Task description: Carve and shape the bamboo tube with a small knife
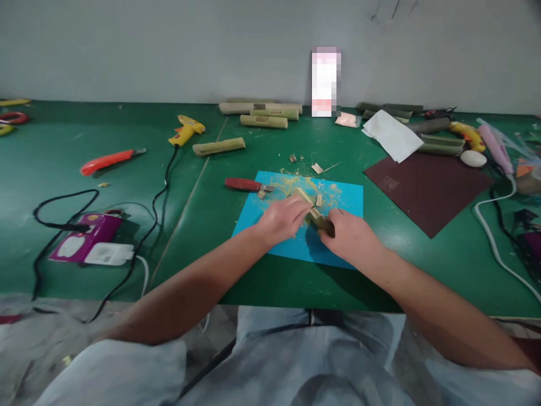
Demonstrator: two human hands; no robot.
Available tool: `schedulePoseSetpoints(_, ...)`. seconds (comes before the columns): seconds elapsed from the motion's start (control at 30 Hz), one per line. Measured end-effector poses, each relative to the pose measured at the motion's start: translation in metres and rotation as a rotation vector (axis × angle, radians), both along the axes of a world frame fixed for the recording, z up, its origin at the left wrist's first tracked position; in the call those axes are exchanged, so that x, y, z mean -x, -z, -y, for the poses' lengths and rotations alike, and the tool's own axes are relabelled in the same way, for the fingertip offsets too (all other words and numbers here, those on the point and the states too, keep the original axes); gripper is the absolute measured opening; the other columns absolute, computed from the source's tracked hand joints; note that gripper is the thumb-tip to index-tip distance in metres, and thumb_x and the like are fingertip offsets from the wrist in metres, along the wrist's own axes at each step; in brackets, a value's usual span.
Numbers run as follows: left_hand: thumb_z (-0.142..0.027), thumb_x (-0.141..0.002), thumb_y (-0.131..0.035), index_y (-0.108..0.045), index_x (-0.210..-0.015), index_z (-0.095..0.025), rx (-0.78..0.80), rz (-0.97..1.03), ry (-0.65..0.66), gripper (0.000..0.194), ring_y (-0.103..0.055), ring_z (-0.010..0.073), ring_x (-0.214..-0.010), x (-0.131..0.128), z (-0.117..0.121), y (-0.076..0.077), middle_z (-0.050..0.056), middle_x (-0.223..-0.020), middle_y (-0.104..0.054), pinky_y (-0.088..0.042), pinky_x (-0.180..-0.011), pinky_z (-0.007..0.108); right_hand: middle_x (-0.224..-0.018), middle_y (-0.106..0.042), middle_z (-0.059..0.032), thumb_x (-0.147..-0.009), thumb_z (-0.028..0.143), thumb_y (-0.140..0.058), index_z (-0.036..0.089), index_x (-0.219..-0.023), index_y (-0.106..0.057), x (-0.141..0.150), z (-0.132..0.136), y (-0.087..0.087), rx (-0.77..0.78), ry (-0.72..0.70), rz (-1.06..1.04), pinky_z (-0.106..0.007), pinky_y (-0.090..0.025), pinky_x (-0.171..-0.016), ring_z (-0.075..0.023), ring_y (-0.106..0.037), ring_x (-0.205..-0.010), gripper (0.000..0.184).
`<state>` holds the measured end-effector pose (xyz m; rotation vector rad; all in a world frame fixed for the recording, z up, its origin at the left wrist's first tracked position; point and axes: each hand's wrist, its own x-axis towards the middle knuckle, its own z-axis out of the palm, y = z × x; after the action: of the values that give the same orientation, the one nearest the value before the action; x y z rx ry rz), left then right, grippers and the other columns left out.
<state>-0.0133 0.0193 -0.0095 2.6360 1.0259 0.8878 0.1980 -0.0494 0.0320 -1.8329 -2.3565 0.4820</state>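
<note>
A short length of bamboo with an opening cut in its side slants between my hands, above a blue sheet. My right hand wraps round its near end. At the far end the fingers of my left hand pinch the bamboo; they are slightly blurred, and anything small under them is hidden. Left of the far end lies a red-handled knife, its blade resting over the sheet. Cut bamboo chips and pale shavings are scattered around the piece.
Further bamboo lengths lie along the back. A yellow glue gun, an orange-red cutter and a purple power strip with cords occupy the left. A dark brown sheet, white paper and a pink tool lie to the right.
</note>
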Motion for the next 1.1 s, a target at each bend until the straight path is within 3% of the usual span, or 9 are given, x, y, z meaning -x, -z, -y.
schedulePoseSetpoints(0.13, -0.026, -0.102, -0.048, -0.070, -0.103, -0.016, -0.028, 0.057, -0.044, 0.024, -0.068, 0.0179, -0.087, 0.001, 0.001, 0.001, 0.007, -0.090, -0.070, -0.057, -0.081, 0.032, -0.094, -0.067, -0.0082, -0.090, 0.030, -0.053, 0.019, -0.091, -0.057, 0.001, 0.000, 0.000, -0.006, 0.009, 0.000, -0.031, -0.033, -0.062, -0.0190, -0.062, -0.076, 0.012)
schedulePoseSetpoints(0.3, -0.028, -0.103, -0.047, -0.071, -0.107, -0.017, 0.006, 0.024, 0.001, 0.026, -0.069, 0.0186, -0.089, 0.003, -0.001, 0.002, 0.008, -0.092, -0.071, -0.057, -0.080, 0.032, -0.092, -0.067, -0.0084, -0.090, 0.030, -0.053, 0.018, -0.092, -0.057, 0.000, 0.000, 0.000, -0.002, -0.004, -0.005, -0.031, -0.034, -0.063, -0.0192, -0.061, -0.077, 0.013)
schedulePoseSetpoints(0.4, -0.028, -0.102, -0.049, -0.071, -0.102, -0.016, -0.031, 0.054, -0.082, 0.026, -0.068, 0.0188, -0.085, 0.006, -0.007, 0.003, 0.007, -0.087, -0.070, -0.056, -0.079, 0.032, -0.093, -0.066, -0.0084, -0.090, 0.030, -0.053, 0.018, -0.092, -0.058, 0.000, 0.001, -0.001, 0.002, 0.005, -0.008, -0.031, -0.035, -0.063, -0.0188, -0.061, -0.076, 0.013)
schedulePoseSetpoints(0.53, -0.026, -0.102, -0.048, -0.071, -0.105, -0.016, 0.008, 0.039, -0.025, 0.025, -0.068, 0.0186, -0.089, 0.008, -0.011, 0.003, 0.007, -0.093, -0.071, -0.056, -0.083, 0.032, -0.092, -0.066, -0.0081, -0.090, 0.030, -0.053, 0.019, -0.093, -0.058, 0.000, 0.001, -0.002, 0.010, 0.007, 0.004, -0.031, -0.035, -0.063, -0.0184, -0.060, -0.076, 0.013)
schedulePoseSetpoints(0.9, -0.029, -0.102, -0.048, -0.072, -0.104, -0.017, -0.011, 0.049, -0.091, 0.026, -0.068, 0.0184, -0.086, 0.005, -0.008, 0.004, 0.007, -0.089, -0.070, -0.055, -0.079, 0.031, -0.095, -0.067, -0.0085, -0.090, 0.032, -0.053, 0.019, -0.092, -0.057, -0.001, 0.000, -0.003, 0.014, 0.011, 0.001, -0.031, -0.035, -0.063, -0.0194, -0.062, -0.078, 0.014)
schedulePoseSetpoints(1.0, -0.028, -0.102, -0.047, -0.071, -0.108, -0.018, 0.031, 0.023, -0.014, 0.026, -0.068, 0.0187, -0.090, 0.005, -0.008, 0.003, 0.007, -0.094, -0.072, -0.056, -0.081, 0.032, -0.094, -0.067, -0.0084, -0.090, 0.032, -0.053, 0.018, -0.092, -0.057, -0.001, 0.000, -0.003, 0.020, 0.006, 0.003, -0.032, -0.035, -0.063, -0.0194, -0.062, -0.078, 0.014)
schedulePoseSetpoints(1.1, -0.027, -0.102, -0.049, -0.072, -0.103, -0.017, 0.007, 0.053, -0.073, 0.025, -0.068, 0.0188, -0.087, 0.006, -0.010, 0.002, 0.007, -0.090, -0.071, -0.056, -0.081, 0.032, -0.093, -0.067, -0.0082, -0.090, 0.031, -0.052, 0.018, -0.092, -0.058, -0.001, 0.000, -0.002, 0.015, 0.010, 0.000, -0.032, -0.034, -0.062, -0.0190, -0.061, -0.077, 0.014)
